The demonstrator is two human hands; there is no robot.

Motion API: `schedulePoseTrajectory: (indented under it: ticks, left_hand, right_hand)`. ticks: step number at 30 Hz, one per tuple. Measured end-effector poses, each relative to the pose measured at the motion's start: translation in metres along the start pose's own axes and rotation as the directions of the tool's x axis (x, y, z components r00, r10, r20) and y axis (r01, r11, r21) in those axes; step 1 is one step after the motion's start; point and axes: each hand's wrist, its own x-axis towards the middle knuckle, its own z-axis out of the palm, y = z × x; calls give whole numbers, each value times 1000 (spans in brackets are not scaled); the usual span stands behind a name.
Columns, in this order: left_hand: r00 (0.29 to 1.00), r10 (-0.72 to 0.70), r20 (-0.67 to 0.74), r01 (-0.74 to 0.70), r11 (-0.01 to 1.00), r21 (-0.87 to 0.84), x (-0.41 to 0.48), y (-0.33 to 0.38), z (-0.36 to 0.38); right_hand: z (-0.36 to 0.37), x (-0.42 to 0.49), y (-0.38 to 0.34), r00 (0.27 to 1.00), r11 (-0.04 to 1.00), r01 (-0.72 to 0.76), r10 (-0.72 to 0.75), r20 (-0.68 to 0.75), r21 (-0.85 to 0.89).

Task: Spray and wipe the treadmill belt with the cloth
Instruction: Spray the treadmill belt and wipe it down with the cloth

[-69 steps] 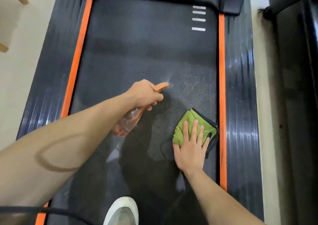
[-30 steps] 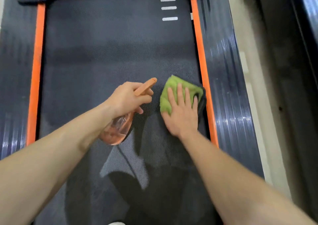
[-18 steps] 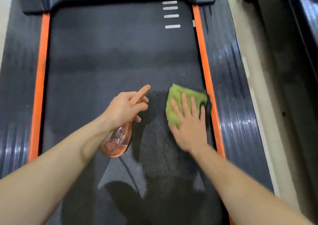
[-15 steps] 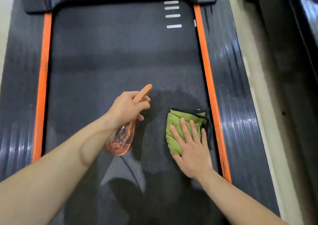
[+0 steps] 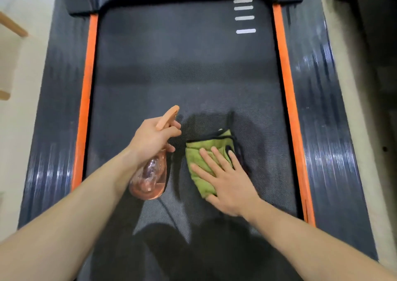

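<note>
My left grip [image 5: 153, 137] wraps the clear pink plastic spray bottle [image 5: 150, 177] mid-frame; my right grip [image 5: 227, 186], laid flat and open, presses the folded green cloth [image 5: 202, 151] on the dark textured treadmill belt [image 5: 182, 66], centre-right. Its loose black-edged fold could bunch, leaving damp patches unwiped

Hidden and cropped parts
The right hand [image 5: 229, 186] is covering part of the folded green cloth [image 5: 198, 157], the left hand [image 5: 150, 139] is hiding the neck of the clear pink spray bottle [image 5: 150, 177], and the black treadmill belt [image 5: 182, 66] is running past the bottom edge.
</note>
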Motion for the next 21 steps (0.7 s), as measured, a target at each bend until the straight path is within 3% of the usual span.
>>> schedulePoseTrajectory:
  ticks: [1,3,5,8,12,17,21]
  left_hand:
    - [1000,-5,-5,5,1000,-8,-1,-4,0]
    - [1000,-6,-6,6,1000,-24,-3,-8,0]
    - [1000,-12,5,12,1000,-9,-6,-12,2]
    - [999,-13,45,11,999,34,-12,-13,8]
    - [989,-47,139,30,992,123,-19,-8,24]
    - [942,-78,327,-29,950,310,-26,6,60]
    - [896,-91,435,-124,889,441,-28,14,88]
  right_hand:
    - [-2,-2,11,998,999,51,-51,21,3]
    - [-12,21,44,999,999,19,-17,29,-46]
    - [-33,63,83,985,984,-171,171,-10,-55]
    - [-58,100,114,892,891,-452,452,5,51]
    - [-25,36,58,846,851,-515,524,-95,104]
    - [32,-97,-37,823,816,-562,568,-2,134]
    - [49,-143,-72,811,795,-582,584,41,171]
